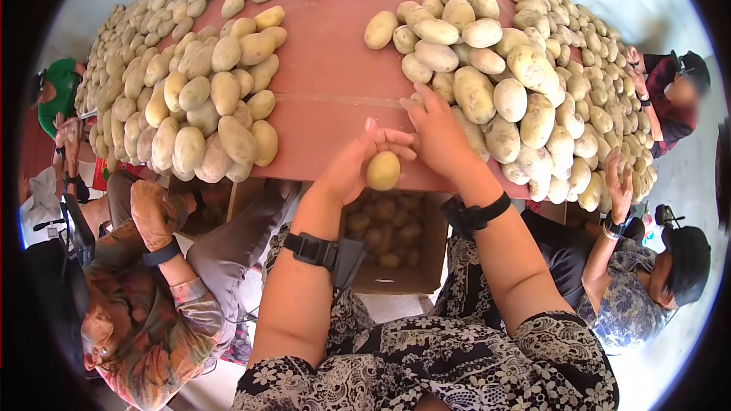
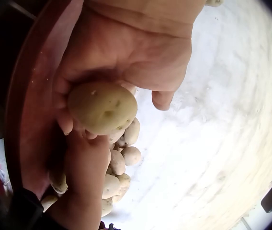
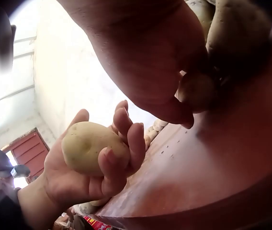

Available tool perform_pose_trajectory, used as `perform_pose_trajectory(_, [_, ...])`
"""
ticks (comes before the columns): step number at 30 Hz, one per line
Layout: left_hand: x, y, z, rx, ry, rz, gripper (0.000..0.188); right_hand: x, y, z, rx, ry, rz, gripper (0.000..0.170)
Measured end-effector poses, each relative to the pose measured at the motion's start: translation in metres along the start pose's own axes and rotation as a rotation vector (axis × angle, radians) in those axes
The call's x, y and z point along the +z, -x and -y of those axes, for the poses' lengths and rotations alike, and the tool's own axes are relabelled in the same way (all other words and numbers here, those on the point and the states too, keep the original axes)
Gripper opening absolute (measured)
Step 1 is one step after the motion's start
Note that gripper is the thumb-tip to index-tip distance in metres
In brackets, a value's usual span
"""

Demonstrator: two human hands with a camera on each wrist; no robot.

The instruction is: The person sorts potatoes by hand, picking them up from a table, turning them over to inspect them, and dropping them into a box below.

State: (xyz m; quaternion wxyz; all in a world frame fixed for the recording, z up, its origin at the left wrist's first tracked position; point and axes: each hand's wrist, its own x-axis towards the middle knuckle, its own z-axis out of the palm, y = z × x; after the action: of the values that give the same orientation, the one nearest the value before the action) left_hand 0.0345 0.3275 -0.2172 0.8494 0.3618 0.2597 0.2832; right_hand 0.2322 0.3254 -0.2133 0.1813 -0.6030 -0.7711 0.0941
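Note:
A yellow-brown potato (image 3: 94, 147) lies in my left hand (image 3: 73, 187); in the right wrist view the fingers curl up around its side. In the head view this potato (image 1: 383, 171) shows below the left fingers, over the table's near edge. My right hand (image 1: 443, 137), back upward, is beside the left fingertips and at the near left edge of the right-hand potato pile (image 1: 495, 99). Seen from the right wrist, the right thumb and fingers are close to a dark rounded shape (image 3: 198, 91) in shadow; I cannot tell whether they grip it.
Another potato heap (image 1: 205, 99) covers the left of the red table (image 1: 327, 53), with more potatoes along the far edge. Below the near edge stands a box (image 1: 388, 281) holding potatoes. People sit at both sides, one with a raised hand (image 1: 619, 183) by the right pile.

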Motion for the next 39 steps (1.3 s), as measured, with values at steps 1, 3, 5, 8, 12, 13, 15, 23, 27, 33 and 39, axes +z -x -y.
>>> perform_pose_trajectory(1, [-0.001,-0.001,0.002,0.012,-0.021,0.067,0.077,0.000,0.000,-0.001,-0.007,-0.026,0.000,0.055])
perform_pose_trajectory(3, [0.001,0.000,0.002,-0.025,-0.034,0.069,0.077,-0.001,-0.001,-0.002,-0.024,-0.075,-0.001,0.054])
perform_pose_trajectory(5, [0.003,0.000,0.001,-0.052,-0.032,0.043,0.077,-0.002,-0.003,-0.004,-0.017,-0.180,-0.006,0.053])
perform_pose_trajectory(8, [0.001,-0.003,0.001,-0.082,-0.010,-0.060,0.077,-0.009,-0.007,0.003,-0.035,-0.291,-0.098,0.049])
perform_pose_trajectory(12, [0.005,-0.006,0.003,-0.076,0.037,-0.199,0.080,-0.020,-0.008,0.016,-0.111,-0.484,-0.215,0.046])
perform_pose_trajectory(13, [0.008,-0.005,0.001,-0.061,0.055,-0.222,0.081,-0.024,-0.008,0.019,-0.154,-0.523,-0.161,0.046])
perform_pose_trajectory(15, [0.016,-0.003,-0.006,0.003,0.139,-0.187,0.079,-0.029,-0.009,0.023,-0.239,-0.604,-0.051,0.044])
perform_pose_trajectory(23, [0.002,-0.001,0.004,-0.067,0.012,-0.118,0.081,-0.053,-0.021,0.001,-0.025,-0.504,-0.477,0.042])
perform_pose_trajectory(27, [0.003,0.000,0.004,-0.090,-0.010,-0.092,0.081,-0.062,-0.025,-0.009,0.020,-0.471,-0.552,0.050])
perform_pose_trajectory(33, [0.001,-0.001,0.006,-0.083,-0.026,-0.109,0.080,-0.064,-0.024,-0.007,0.162,-0.425,-0.405,0.057])
perform_pose_trajectory(39, [0.001,-0.002,0.006,-0.071,-0.028,-0.120,0.078,-0.058,-0.020,-0.003,0.131,-0.396,-0.346,0.055])
